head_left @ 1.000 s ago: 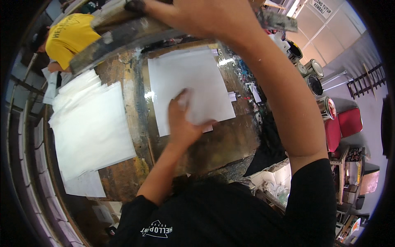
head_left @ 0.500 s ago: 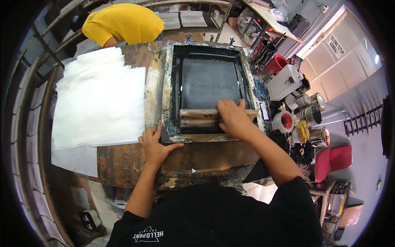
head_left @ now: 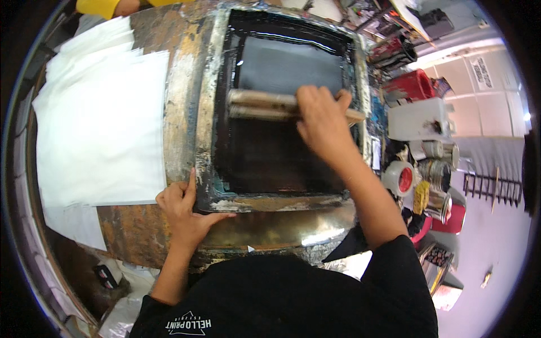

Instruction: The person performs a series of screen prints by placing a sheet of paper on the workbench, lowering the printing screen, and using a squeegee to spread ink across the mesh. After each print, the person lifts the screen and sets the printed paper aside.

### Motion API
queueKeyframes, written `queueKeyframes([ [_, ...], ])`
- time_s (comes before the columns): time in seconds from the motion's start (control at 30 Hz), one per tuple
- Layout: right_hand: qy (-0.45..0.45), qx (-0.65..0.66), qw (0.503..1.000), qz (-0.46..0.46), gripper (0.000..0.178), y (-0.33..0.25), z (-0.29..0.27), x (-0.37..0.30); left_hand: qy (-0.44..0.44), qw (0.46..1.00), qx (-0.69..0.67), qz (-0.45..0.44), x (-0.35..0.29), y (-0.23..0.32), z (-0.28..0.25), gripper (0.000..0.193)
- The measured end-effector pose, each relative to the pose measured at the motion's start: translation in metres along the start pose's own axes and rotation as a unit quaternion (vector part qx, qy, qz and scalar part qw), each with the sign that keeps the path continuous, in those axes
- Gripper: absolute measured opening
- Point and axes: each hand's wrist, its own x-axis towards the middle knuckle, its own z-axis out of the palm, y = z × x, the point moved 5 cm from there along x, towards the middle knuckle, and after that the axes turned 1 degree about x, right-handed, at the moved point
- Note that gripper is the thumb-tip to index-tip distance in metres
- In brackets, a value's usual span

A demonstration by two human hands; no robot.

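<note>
A screen-printing frame [head_left: 205,112] lies flat on the worn, paint-stained table [head_left: 270,231], its mesh covered in black ink. My right hand [head_left: 322,121] grips a wooden squeegee [head_left: 259,105] that lies across the middle of the screen. Behind the squeegee the mesh looks greyer; in front of it the ink is dark and glossy. My left hand [head_left: 183,205] presses on the frame's near left corner, fingers spread along its edge.
A stack of white sheets [head_left: 101,118] lies left of the frame. A person in a yellow top [head_left: 104,5] is at the far edge. On the right stand a tape roll [head_left: 399,179], metal cans [head_left: 437,169], a red container [head_left: 411,85] and a white box [head_left: 420,119].
The frame was raised over a white sheet, then lowered flat. My right hand took the squeegee and has moved it from the near edge to mid-screen. My left hand shifted from sheet to frame corner.
</note>
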Motion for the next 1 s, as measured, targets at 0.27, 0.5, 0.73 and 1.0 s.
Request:
queueKeyframes([
  [0.27,0.067,-0.080,0.994,-0.016,0.063,0.092,0.047,0.110,0.023,0.999,-0.043,0.019,0.004,0.003,-0.008,0.130],
  [0.5,-0.034,-0.045,0.998,0.000,0.065,0.102,0.031,0.120,0.075,0.996,-0.041,0.035,-0.003,0.003,-0.011,0.128],
  [0.73,-0.115,0.006,0.993,0.002,0.064,-0.013,-0.068,-0.047,0.096,0.980,-0.176,0.016,-0.001,0.012,-0.014,0.128],
  [1.0,0.143,-0.034,0.988,0.039,0.042,-0.066,-0.197,-0.070,0.195,0.815,-0.544,0.031,0.051,0.070,-0.086,0.099],
])
